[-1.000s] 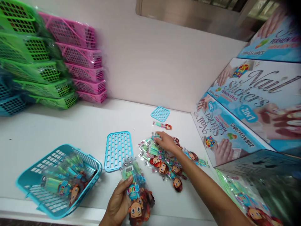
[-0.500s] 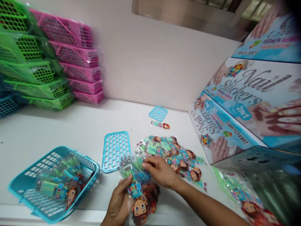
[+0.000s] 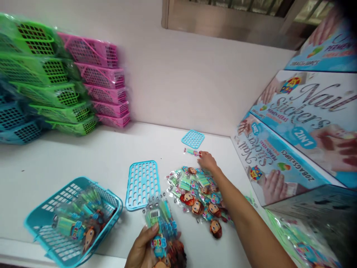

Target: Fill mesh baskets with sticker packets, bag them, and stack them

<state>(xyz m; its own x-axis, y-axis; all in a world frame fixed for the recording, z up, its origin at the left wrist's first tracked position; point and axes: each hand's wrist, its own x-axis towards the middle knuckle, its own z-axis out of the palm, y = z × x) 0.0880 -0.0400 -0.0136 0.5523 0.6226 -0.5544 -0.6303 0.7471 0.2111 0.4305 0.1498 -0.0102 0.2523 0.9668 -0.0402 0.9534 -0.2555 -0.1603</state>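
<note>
The left hand is directly in front of the larger blue grid, on the near side, wrapped around a bundle of packets. Its thumb lies across the front of the bundle while the other fingers are mostly hidden behind it, so the grip is narrow and firmly filled. The bundle stands tilted, its clear tops toward the grid's near edge and its printed cartoon heads pointing down toward the near edge of the view. Green sticks and blue lettering show through the plastic.

The right hand is stretched out beyond and to the right of the grid. Its fingers are drawn close together, with little gap, over the head end of a single packet lying flat. The fingertips touch that end; whether they pinch it or only rest on it, I cannot tell.

Just past the single packet, on the far right side of the larger grid, lies a smaller blue grid. Right of the larger grid, under the right forearm, spreads a loose pile of packets, heads and green sticks mixed.

To the left of the larger grid is a blue basket holding more packets. Beyond and left of the grid rise wrapped stacks of pink baskets and green baskets. Well to its right stand printed boxes.
</note>
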